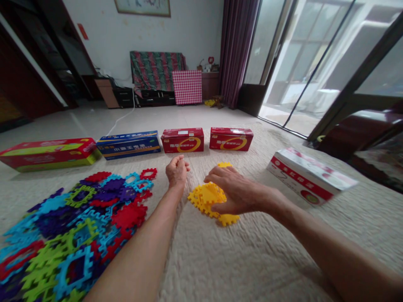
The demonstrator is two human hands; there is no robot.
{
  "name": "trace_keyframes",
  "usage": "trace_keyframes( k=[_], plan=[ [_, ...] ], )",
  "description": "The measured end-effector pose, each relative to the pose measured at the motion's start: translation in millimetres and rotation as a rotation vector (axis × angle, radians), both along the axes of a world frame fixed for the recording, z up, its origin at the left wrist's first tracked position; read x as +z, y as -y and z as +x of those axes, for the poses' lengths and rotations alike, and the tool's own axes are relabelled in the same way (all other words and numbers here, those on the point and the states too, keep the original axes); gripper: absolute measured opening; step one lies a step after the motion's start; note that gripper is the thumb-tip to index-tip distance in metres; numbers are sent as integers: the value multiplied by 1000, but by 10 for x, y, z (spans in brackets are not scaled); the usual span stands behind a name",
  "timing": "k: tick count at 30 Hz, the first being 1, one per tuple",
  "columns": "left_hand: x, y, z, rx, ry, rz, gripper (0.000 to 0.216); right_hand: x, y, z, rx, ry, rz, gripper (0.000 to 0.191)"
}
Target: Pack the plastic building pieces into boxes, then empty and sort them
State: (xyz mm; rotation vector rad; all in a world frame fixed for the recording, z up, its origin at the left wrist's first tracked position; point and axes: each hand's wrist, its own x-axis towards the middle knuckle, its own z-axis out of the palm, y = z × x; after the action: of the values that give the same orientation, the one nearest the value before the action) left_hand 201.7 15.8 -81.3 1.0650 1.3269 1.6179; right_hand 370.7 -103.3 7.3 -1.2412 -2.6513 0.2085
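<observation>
My right hand [234, 191] reaches over a small pile of yellow interlocking plastic pieces [208, 197], thumb and fingers apart around its right side. It partly hides the pile, and I cannot tell whether the fingertips touch it. Another yellow piece [224, 165] shows just beyond the knuckles. To the left of the pile, my left hand [176, 171] is held above the cloth with its fingers curled in, and no piece sticks out of it. A large heap of toothed pieces [82, 218] in red, blue, purple and green spreads left of my left forearm.
Along the far side stand a red and green box [50, 153], a blue box [129, 144] and two red boxes [182, 140]. A white and red box [310, 176] sits at the right. Everything rests on a quilted beige cloth [252, 260].
</observation>
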Motion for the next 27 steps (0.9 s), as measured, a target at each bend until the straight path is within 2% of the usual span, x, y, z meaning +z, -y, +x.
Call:
trace_keyframes(
  k=[4, 9, 16, 20, 27],
  plan=[
    [1, -2, 8, 1, 2, 2, 36, -87, -35, -25, -33, 53, 5, 48],
    [-1, 1, 16, -2, 6, 7, 35, -105, -41, -53, -58, 60, -38, 41],
    [-23, -14, 11, -3, -13, 15, 35, -79, -46, -27, -47, 46, -90, 49],
    [-10, -4, 13, -7, -10, 12, 35, -75, -52, -39, -43, 55, -111, 44],
    [19, 19, 20, -1, -19, 0, 34, -65, -39, -70, -53, 17, -112, 46]
  ],
)
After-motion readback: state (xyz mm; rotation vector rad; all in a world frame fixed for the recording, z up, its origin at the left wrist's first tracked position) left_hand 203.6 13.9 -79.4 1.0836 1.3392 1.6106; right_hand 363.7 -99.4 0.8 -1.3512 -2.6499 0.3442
